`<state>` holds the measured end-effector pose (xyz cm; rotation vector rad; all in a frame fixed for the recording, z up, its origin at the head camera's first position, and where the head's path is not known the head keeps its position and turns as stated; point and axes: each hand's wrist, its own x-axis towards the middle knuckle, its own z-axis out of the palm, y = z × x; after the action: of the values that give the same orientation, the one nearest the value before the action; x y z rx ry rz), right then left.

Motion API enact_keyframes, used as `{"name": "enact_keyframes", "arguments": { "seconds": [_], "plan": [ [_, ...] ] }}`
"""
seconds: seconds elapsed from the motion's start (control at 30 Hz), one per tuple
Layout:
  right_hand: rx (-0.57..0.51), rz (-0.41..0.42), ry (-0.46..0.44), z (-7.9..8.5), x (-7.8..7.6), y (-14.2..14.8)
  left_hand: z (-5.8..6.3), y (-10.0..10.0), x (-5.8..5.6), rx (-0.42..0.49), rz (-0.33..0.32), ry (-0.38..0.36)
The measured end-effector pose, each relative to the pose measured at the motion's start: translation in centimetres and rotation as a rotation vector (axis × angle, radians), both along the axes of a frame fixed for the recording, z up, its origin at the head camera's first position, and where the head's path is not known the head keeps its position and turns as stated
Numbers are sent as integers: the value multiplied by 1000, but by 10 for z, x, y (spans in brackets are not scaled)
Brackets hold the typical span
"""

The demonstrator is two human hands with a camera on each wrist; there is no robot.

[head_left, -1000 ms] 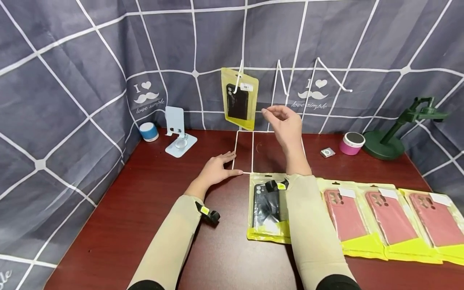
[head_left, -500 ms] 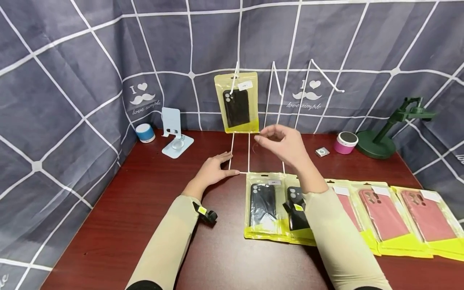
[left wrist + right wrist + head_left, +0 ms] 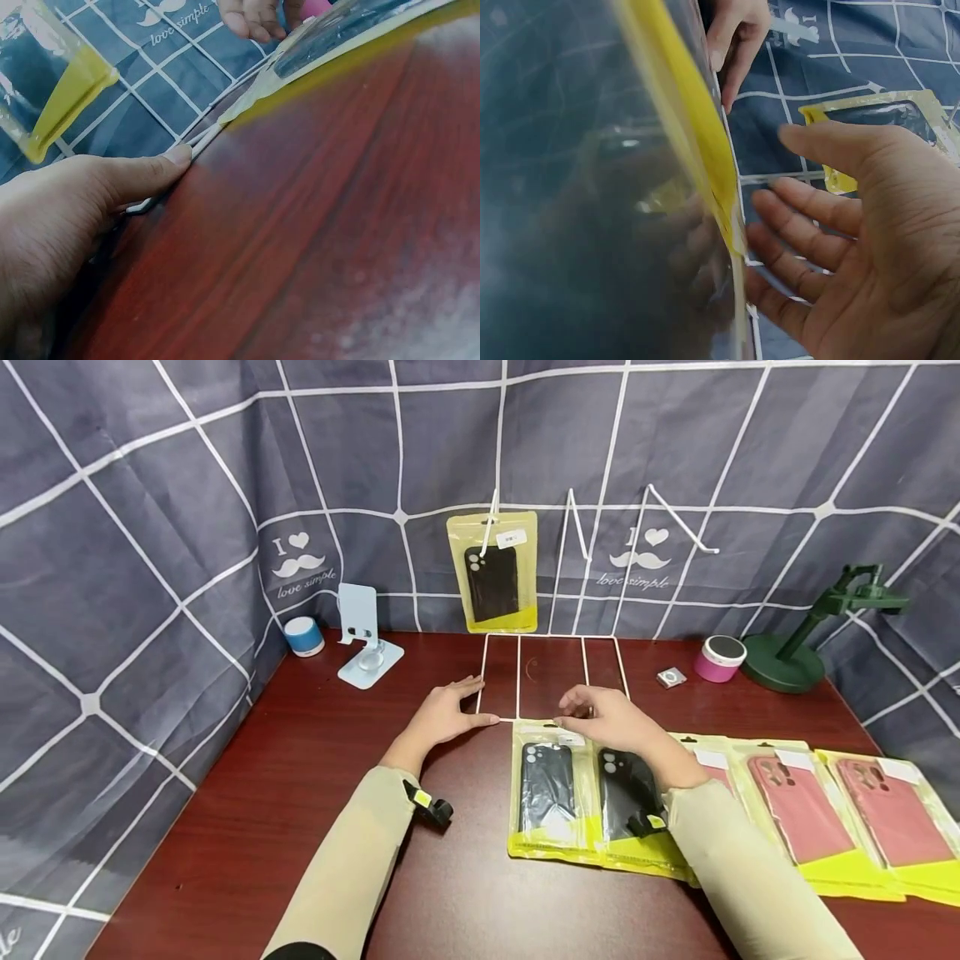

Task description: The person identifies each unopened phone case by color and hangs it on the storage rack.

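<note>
On the dark red wooden desk (image 3: pixel 247 827), there is open room left of the left hand (image 3: pixel 442 714), back to the pale blue phone stand (image 3: pixel 360 631). The white wire rack (image 3: pixel 518 677) obstructs the middle rear: two bare prongs jut forward, and a clear-and-yellow plastic pouch with a black phone case (image 3: pixel 492 585) blocks the leftmost prong. Overlapping pouches with black and pink cases (image 3: pixel 806 810) crowd the front right; clearance beneath the right hand (image 3: pixel 611 718) is hard to judge.
</note>
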<state>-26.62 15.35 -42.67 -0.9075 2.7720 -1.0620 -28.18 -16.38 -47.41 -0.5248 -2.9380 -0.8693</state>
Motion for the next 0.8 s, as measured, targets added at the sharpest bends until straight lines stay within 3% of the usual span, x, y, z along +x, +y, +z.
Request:
{"name": "enact_keyframes", "arguments": {
  "seconds": [0.3,0.6,0.8],
  "plan": [
    [152,38,-87,0,-1,10,0,3,-1,13,5,-7],
    [96,105,-66,-11,-10,15,1,-1,-2,37,0,-30],
    [65,95,-67,-18,-12,17,-1,-2,-2,20,-5,-36]
  ]
}}
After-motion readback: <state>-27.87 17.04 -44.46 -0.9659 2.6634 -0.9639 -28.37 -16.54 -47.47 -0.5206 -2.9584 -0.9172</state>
